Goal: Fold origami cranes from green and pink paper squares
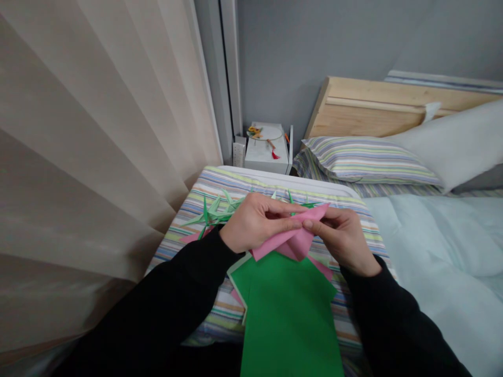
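Above striped bedding (184, 230) on a bed, both hands grip a folded pink paper (293, 242), holding it up at the middle of the view. The left hand (255, 222) pinches its left part between thumb and fingers; the right hand (341, 238) pinches the far corner, thumb pressed on the paper and fingers curled behind it. Below the hands, a flat green sheet (288, 319) lies on the bedding, running out of view at the near side, with a pink corner (321, 268) showing beside it. Just left of the left hand sits a spiky heap of folded green paper (214, 213). Farther off are a striped pillow (365, 159), a wooden headboard (365, 112) and a white box (267, 157) bearing a round fan (261, 133). A beige curtain (98, 141) hangs along the left.
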`<state>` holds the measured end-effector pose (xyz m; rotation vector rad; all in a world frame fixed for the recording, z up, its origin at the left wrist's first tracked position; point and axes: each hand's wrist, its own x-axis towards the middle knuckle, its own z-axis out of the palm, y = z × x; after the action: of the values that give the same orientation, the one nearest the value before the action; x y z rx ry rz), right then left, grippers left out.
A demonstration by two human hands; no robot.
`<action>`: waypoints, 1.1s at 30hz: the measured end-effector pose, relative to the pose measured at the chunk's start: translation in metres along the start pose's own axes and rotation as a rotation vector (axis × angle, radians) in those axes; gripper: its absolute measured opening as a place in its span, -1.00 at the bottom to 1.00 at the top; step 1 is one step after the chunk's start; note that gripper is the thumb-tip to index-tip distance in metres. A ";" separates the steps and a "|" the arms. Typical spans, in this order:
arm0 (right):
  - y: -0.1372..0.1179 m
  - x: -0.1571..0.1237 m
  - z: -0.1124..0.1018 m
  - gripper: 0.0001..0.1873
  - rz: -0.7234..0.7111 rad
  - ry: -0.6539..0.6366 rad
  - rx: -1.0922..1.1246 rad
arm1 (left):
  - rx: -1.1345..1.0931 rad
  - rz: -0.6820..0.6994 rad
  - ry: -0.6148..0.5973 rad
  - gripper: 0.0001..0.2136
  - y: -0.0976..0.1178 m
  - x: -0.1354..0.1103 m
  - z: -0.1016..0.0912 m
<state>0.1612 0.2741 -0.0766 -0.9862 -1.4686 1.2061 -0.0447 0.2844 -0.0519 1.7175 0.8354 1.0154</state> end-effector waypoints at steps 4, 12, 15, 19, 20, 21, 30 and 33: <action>0.002 0.000 0.001 -0.81 -0.003 0.048 -0.012 | -0.039 0.020 -0.025 -0.74 0.000 0.000 0.001; 0.004 0.002 -0.001 -0.83 -0.079 0.219 -0.060 | -0.020 -0.022 0.082 -0.74 0.000 0.002 0.000; 0.005 0.002 -0.002 -0.83 -0.100 0.211 -0.060 | -0.015 -0.029 0.080 -0.73 0.001 0.003 -0.001; 0.003 0.001 -0.001 -0.86 -0.152 0.214 -0.112 | -0.052 -0.069 0.076 -0.72 0.002 0.004 -0.001; 0.002 0.001 0.000 -0.87 -0.164 0.215 -0.127 | -0.067 -0.077 0.076 -0.71 0.002 0.004 -0.001; 0.001 0.000 0.000 -0.87 -0.174 0.214 -0.137 | -0.080 -0.083 0.075 -0.70 0.002 0.004 -0.002; -0.001 0.001 0.002 -0.88 -0.192 0.223 -0.171 | -0.066 -0.099 0.051 -0.73 0.003 0.005 -0.002; -0.001 0.000 0.002 -0.89 -0.189 0.208 -0.166 | -0.069 -0.097 0.051 -0.74 0.002 0.005 -0.002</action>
<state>0.1590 0.2740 -0.0759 -1.0259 -1.4755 0.8313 -0.0444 0.2889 -0.0483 1.5834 0.8977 1.0140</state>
